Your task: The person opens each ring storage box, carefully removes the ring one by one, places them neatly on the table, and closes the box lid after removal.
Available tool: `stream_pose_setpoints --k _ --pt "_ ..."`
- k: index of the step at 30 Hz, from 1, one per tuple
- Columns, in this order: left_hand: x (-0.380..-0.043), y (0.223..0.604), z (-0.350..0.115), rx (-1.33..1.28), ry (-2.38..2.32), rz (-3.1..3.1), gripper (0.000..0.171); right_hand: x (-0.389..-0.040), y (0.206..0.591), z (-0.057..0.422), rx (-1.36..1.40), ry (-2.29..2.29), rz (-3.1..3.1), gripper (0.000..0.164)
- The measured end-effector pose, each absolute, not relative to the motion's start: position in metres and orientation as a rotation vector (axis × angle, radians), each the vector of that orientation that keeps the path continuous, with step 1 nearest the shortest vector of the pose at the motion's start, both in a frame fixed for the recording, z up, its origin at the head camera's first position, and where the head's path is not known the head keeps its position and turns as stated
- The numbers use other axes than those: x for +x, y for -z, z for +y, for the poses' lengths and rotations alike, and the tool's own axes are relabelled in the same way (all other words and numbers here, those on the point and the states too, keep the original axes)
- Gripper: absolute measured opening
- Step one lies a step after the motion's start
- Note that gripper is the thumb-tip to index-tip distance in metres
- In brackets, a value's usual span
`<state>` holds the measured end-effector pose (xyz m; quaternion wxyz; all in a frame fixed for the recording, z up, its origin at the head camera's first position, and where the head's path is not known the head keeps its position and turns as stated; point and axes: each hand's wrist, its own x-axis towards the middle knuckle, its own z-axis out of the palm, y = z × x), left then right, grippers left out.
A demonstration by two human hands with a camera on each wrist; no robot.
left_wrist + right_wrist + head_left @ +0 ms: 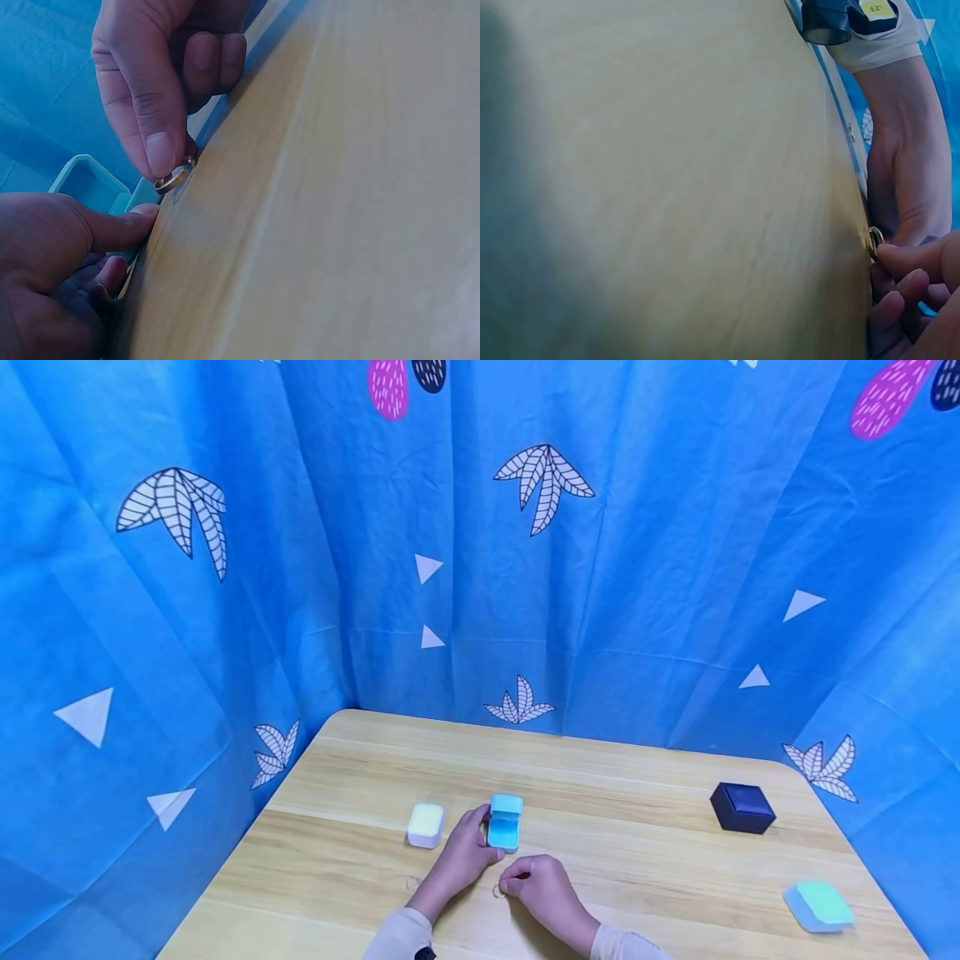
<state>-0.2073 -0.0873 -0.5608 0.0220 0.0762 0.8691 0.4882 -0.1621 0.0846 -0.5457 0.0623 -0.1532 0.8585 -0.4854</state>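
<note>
A small turquoise ring box (504,835) stands on the table with its lid raised. My left hand (463,853) grips it from the left side, thumb along its near edge. Just in front of the box, my right hand (551,892) pinches a gold-coloured ring (172,181) between thumb and index finger, with the other fingers curled in. The ring hangs low, close over the wood, near the left thumb tip. In the right wrist view, the ring (875,241) shows edge-on at the fingertips. Part of the box is hidden behind the left hand in the left wrist view.
Left of the left hand stands a white box with a pale yellow top (426,825). A second, thin ring (413,883) lies near the left wrist. A dark navy box (742,807) and a mint-green-topped box (820,907) sit on the right. Blue curtains (525,610) surround the table.
</note>
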Motion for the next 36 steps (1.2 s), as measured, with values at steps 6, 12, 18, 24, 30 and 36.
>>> stream_pose_setpoints --k 6,12,18,24,30,36 --pt "-0.208 0.560 -0.088 0.220 -1.509 2.689 0.075 -0.163 0.547 0.084 -0.467 1.478 2.600 0.005" --pt "-0.209 0.561 -0.088 0.208 -1.509 2.687 0.076 -0.163 0.547 0.085 -0.461 1.492 2.589 0.006" --pt "-0.207 0.561 -0.087 0.220 -1.503 2.698 0.076 -0.164 0.548 0.085 -0.449 1.521 2.565 0.006" --pt "-0.207 0.561 -0.088 0.245 -1.493 2.711 0.076 -0.170 0.544 0.085 -0.442 1.591 2.532 0.015" --pt "-0.207 0.563 -0.088 0.249 -1.500 2.702 0.078 -0.184 0.528 0.088 -0.342 1.619 2.586 0.034" --pt "-0.208 0.562 -0.088 0.252 -1.518 2.691 0.077 -0.198 0.512 0.090 -0.223 1.673 2.606 0.040"
